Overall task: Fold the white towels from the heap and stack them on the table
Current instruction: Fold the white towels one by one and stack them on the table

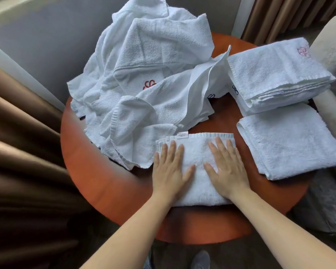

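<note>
Head view, smoothing step: left hand [169,171] and right hand [228,171] flat, grip released, pressing the folded towel [197,152] near the worktop [105,171] front edge beside the heap [153,74]; next, probably lifting it onto the stack [277,74] at right.

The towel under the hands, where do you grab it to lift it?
By its two ends: left hand from the left, right hand from the right. The towel lies flat with loose hems at its far edge, so that probably keeps layers together.
</note>
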Motion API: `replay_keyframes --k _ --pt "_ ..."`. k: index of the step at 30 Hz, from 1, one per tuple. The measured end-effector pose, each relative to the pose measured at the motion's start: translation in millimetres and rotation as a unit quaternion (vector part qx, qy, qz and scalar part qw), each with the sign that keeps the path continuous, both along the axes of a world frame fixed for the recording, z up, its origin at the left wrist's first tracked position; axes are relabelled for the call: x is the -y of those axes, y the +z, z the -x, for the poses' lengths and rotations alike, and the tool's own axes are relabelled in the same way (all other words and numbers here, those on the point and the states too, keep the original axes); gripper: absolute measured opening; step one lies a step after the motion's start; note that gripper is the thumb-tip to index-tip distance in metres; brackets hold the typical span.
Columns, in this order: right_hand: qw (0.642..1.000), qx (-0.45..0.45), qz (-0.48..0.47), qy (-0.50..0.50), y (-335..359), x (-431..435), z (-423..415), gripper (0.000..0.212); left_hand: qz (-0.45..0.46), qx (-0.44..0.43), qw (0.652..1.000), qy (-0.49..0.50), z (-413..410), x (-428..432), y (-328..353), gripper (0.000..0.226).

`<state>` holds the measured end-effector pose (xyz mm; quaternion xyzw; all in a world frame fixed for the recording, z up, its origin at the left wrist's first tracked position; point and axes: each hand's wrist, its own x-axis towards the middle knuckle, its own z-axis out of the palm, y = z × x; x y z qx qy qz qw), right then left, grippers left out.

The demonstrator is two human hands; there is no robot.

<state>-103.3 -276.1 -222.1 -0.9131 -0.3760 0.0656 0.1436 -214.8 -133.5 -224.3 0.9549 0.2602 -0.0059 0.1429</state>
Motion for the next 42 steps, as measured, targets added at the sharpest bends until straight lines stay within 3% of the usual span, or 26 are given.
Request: replay_keyframes --k 5,8,12,21,23,25,28,32,35,37,40,42 --pt "0.996 -0.047 0.072 0.001 7.6 -10.8 -10.3 0.089 0.015 -0.031 0.999 0.012 -10.0 -0.7 5.1 0.089" --pt "0.991 -0.056 0.120 -0.005 20.5 -17.9 -13.4 0.073 -0.001 -0.036 0.999 0.013 -18.2 -3.3 12.8 0.090" --pt "0.998 -0.008 0.045 -0.045 17.0 -22.2 6.8 0.064 -0.062 0.089 0.989 -0.099 -13.8 1.4 9.0 0.066" --pt "0.994 -0.052 0.096 0.002 11.4 -19.4 0.7 0.086 -0.019 -0.008 0.997 -0.068 -4.5 14.0 8.6 0.066" --pt "0.995 -0.075 0.067 -0.008 18.4 -18.0 2.9 0.076 -0.013 -0.015 0.997 -0.070 -2.8 14.4 11.5 0.074" --pt "0.994 -0.070 -0.024 -0.075 24.8 -7.8 13.6 0.061 0.015 -0.037 0.996 -0.077 0.2 14.0 16.4 0.086" --pt "0.945 -0.085 -0.173 -0.266 32.5 13.1 31.3 0.047 0.025 -0.035 0.996 -0.076 3.2 7.8 32.4 0.091" --pt "0.902 -0.172 -0.129 -0.374 40.6 29.3 39.8 0.067 0.018 -0.021 0.998 -0.061 5.0 6.7 39.3 0.089" --pt "0.821 -0.305 -0.145 -0.460 40.0 32.0 37.6 0.084 0.030 -0.057 0.994 -0.090 11.3 12.5 33.5 0.093" --pt "0.762 -0.374 -0.180 -0.497 43.0 31.1 39.2 0.076 0.053 -0.088 0.991 -0.090 16.9 12.8 26.2 0.096" --pt "0.683 -0.469 -0.259 -0.496 43.1 26.3 34.3 0.044 0.051 -0.109 0.988 -0.101 25.0 8.2 25.8 0.097" --pt "0.672 -0.506 -0.268 -0.470 44.3 22.4 27.2 0.045 0.019 -0.102 0.990 -0.097 31.7 6.3 30.9 0.090"
